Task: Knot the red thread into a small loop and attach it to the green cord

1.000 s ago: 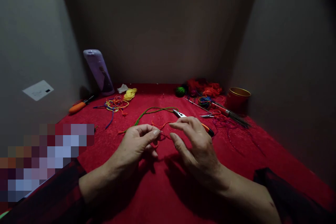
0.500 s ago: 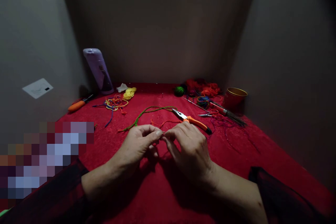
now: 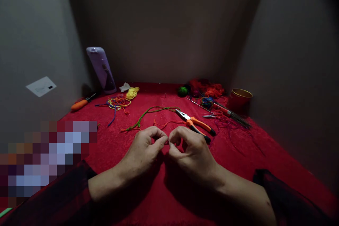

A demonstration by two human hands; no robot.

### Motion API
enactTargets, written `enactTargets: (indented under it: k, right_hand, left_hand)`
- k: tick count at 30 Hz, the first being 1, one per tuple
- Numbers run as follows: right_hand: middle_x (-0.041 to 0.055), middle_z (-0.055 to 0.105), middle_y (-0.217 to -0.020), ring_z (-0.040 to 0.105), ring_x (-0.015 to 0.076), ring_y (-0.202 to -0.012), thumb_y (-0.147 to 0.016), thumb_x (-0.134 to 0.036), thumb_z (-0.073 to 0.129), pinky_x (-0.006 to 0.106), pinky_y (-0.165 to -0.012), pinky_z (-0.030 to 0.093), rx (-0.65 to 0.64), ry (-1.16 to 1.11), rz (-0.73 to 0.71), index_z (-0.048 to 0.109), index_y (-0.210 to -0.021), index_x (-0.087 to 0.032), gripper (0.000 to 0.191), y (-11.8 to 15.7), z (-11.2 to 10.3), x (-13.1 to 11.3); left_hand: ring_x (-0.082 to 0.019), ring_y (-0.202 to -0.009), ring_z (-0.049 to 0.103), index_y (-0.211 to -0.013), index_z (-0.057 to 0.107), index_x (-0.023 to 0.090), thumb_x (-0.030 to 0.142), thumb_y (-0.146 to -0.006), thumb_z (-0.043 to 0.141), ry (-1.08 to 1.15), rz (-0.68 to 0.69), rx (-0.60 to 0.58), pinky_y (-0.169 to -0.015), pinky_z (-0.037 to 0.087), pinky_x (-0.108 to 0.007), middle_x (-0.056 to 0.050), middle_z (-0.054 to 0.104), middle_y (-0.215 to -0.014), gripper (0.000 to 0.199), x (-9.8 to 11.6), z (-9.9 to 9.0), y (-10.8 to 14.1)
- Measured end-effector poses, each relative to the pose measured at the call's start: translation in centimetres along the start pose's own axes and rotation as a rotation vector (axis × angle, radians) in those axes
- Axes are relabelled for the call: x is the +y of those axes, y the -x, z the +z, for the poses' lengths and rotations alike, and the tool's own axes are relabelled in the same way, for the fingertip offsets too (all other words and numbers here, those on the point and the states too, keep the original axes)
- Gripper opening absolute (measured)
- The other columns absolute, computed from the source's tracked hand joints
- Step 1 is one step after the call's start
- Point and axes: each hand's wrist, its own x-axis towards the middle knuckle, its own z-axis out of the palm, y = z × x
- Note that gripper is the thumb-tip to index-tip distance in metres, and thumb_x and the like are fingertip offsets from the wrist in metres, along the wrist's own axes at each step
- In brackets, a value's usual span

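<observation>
My left hand (image 3: 145, 152) is closed in a pinch, thumb against forefinger. Fingertip to fingertip with it, my right hand (image 3: 194, 153) pinches too, its forefinger bent. A thin bit of red cord shows faintly between them; most of it is hidden by the fingers. Beyond the hands, a loose red cord (image 3: 171, 123) runs behind the right hand. A twisted green cord (image 3: 144, 113) arcs across the cloth from the left hand's far side to the pliers. The orange-and-black pliers (image 3: 190, 120) lie with handles spread just past my right hand.
On the red cloth (image 3: 159, 197) at back left stand a purple bottle (image 3: 102, 69), yellow yarn (image 3: 132, 93) and an orange-handled tool (image 3: 79, 105). At back right are a green yarn ball (image 3: 182, 91), red yarn (image 3: 213, 90), small scissors (image 3: 208, 116) and a red cup (image 3: 239, 100). Grey walls enclose the table.
My right hand has turned and lowered slightly, uncovering the pliers' second handle. Both hands still pinch together. The whole view has shifted a little.
</observation>
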Motion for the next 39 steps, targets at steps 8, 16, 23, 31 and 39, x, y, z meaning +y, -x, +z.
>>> enactTargets:
  k: [8,16,23,31,39]
  right_hand:
    - [-0.0084,0.044,-0.052,0.03,0.003,-0.037,-0.069,-0.015,0.061,0.015,-0.034,0.017,-0.45,-0.928,0.695,0.05,-0.078,-0.019,0.014,-1.6,-2.2,1.1]
    - [-0.0056,0.05,-0.055,0.034,0.0025,-0.037,-0.065,-0.01,0.06,0.013,-0.032,0.013,-0.562,-1.034,0.909,0.056,-0.081,-0.017,0.018,-1.7,-3.0,0.8]
    - [-0.0083,0.037,-0.045,0.021,0.003,-0.036,-0.065,-0.015,0.053,0.014,-0.033,0.011,-0.674,-0.917,0.868,0.059,-0.076,-0.016,0.012,-1.5,-3.4,0.8]
    - [-0.0026,0.045,-0.062,0.032,0.0048,-0.047,-0.055,-0.009,0.044,0.016,-0.041,0.02,-0.701,-0.893,0.675,0.054,-0.064,-0.014,0.015,-2.0,-4.6,0.5]
    - [0.0001,0.051,-0.056,0.049,0.0114,-0.051,-0.074,-0.026,0.05,0.028,-0.049,0.04,-0.307,-0.515,0.334,0.056,-0.067,-0.018,0.013,-4.3,-10.1,1.0]
  left_hand:
    - [-0.009,-0.044,0.043,-0.069,0.058,0.016,0.028,-0.079,0.053,-0.148,0.04,0.009,-0.043,0.031,-0.02,0.002,0.053,-0.054,0.016,0.3,-0.1,0.3]
    - [-0.015,-0.066,0.052,-0.071,0.058,0.017,0.021,-0.083,0.048,-0.484,0.349,0.084,-0.062,0.037,-0.026,-0.002,0.059,-0.071,0.016,0.2,-0.5,0.5]
    - [-0.016,-0.068,0.052,-0.074,0.056,0.018,0.019,-0.084,0.046,-0.568,0.402,0.054,-0.063,0.037,-0.028,-0.004,0.058,-0.074,0.014,-0.3,-0.4,0.7]
    - [-0.015,-0.065,0.052,-0.073,0.058,0.018,0.02,-0.084,0.047,-0.512,0.353,0.029,-0.061,0.037,-0.027,-0.003,0.06,-0.072,0.016,-0.1,-0.9,0.5]
    - [-0.014,-0.063,0.051,-0.069,0.057,0.018,0.017,-0.082,0.047,-0.407,0.275,-0.077,-0.06,0.037,-0.025,-0.002,0.06,-0.069,0.016,-0.2,-1.1,0.3]
